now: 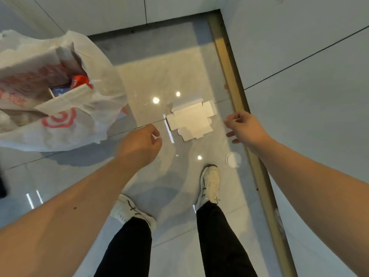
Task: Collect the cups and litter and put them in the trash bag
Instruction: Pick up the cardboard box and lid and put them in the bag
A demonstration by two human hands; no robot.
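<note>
Your two bare forearms are filling the lower corners of the view, and between them your legs in black trousers and your white shoes (209, 184) are standing on the glossy grey floor (171, 68). Your left hand (139, 145) is hanging above the floor with its fingers curled loosely inward, and it is gripping nothing. Your right hand (244, 127) is hanging near the wall, its fingers half open and also holding nothing.

Between the two hands a flattened white cardboard box (190, 120) is lying flat on the floor, apart from both hands. A round white cup lid (233, 159) is lying just beside your right shoe and close to the beige strip (231, 80) that is running along the foot of the right wall.

The white trash bag (83, 124) with red print is sitting on the floor at your left, well apart from the box. Its mouth is gaping open, and white cardboard, something red and something blue are showing inside.
</note>
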